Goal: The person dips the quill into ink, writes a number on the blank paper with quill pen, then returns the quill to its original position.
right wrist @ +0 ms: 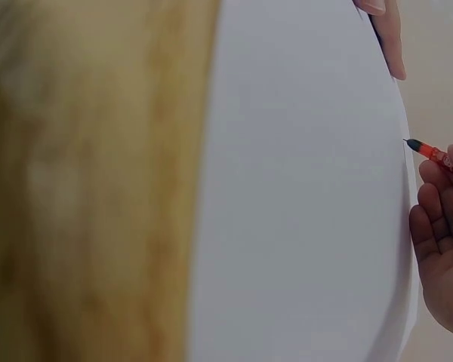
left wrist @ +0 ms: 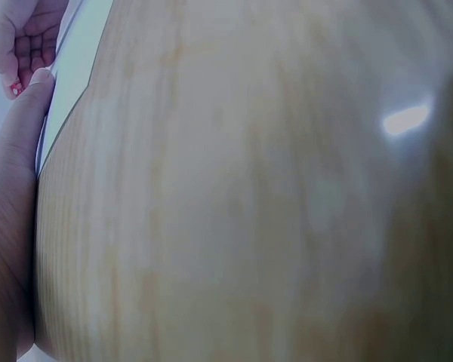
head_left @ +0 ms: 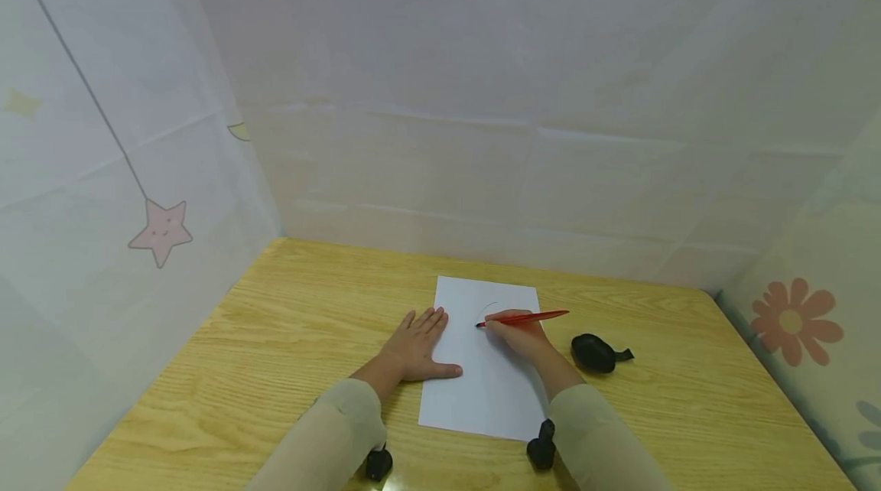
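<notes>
A white sheet of paper [head_left: 478,399] lies upright on the wooden table, with a thin curved line [head_left: 489,305] drawn near its top. My right hand [head_left: 521,338] pinches a slim red pen [head_left: 533,317] near its dark tip, and that tip is right at the paper, just below the line. In the right wrist view the pen [right wrist: 430,151] shows its fine dark point, the other fingers curled beneath. My left hand [head_left: 415,349] rests flat on the sheet's left edge, fingers spread and thumb reaching onto the paper.
A black rounded object with a short tail [head_left: 594,353] lies on the table right of my right hand. Black wrist devices [head_left: 541,449] sit by both sleeves. A pale printed cloth [head_left: 482,131] hangs behind the wooden table [head_left: 323,300] and along its sides.
</notes>
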The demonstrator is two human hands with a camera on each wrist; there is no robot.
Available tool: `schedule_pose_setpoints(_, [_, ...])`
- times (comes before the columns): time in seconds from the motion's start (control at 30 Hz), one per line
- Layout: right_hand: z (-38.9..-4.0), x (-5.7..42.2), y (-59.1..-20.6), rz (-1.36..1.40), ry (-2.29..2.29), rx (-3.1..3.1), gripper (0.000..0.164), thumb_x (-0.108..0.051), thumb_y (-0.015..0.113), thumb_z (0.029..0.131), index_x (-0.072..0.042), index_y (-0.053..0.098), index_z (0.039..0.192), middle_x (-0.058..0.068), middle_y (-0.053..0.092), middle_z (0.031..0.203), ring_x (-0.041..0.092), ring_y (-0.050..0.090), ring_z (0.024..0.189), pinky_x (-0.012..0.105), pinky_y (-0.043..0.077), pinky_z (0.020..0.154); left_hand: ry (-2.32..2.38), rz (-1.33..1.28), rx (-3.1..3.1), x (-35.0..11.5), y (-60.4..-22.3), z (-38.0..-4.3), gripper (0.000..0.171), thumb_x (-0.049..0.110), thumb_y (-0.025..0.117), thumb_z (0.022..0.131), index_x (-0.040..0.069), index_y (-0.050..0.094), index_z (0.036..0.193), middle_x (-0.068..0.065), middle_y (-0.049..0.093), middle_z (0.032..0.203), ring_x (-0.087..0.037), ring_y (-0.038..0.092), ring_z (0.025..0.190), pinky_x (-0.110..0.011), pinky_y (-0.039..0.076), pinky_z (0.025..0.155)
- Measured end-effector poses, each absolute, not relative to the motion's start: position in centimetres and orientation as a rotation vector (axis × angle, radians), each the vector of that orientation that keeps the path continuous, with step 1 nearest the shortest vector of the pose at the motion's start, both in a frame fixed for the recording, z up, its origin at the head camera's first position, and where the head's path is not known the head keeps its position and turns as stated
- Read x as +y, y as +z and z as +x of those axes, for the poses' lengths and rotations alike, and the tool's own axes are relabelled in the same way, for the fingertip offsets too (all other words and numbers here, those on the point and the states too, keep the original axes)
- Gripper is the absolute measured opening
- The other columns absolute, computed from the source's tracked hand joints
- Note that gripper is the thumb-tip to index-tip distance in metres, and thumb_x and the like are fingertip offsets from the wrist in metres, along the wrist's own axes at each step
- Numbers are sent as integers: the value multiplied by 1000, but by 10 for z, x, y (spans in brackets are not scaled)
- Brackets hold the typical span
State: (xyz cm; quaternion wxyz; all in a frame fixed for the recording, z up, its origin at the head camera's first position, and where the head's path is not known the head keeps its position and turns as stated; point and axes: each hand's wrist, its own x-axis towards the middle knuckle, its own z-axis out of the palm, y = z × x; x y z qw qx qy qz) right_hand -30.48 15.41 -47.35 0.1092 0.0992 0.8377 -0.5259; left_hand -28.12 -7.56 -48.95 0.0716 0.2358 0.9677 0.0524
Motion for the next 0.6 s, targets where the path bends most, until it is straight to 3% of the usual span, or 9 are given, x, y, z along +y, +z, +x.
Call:
schedule_pose_setpoints(0.27, [-304, 155, -474, 241, -1547, 2487, 26, -28, 70, 88, -11, 75, 107, 7, 73, 110, 26, 60, 111, 47, 45, 105, 173, 712, 2913, -76, -492, -282, 109, 84, 40, 82, 12, 13, 159, -2, 11, 166, -18, 8, 155, -46, 7, 125])
schedule_pose_setpoints(0.6, [-303, 157, -473, 247, -1514, 2458, 29, -32, 71, 88, -14, 73, 110, 7, 71, 113, 27, 58, 113, 48, 46, 104, 154, 708, 2902, -76, -492, -283, 107, 83, 41, 83, 13, 12, 159, -1, 10, 167, -18, 7, 155, -46, 6, 125])
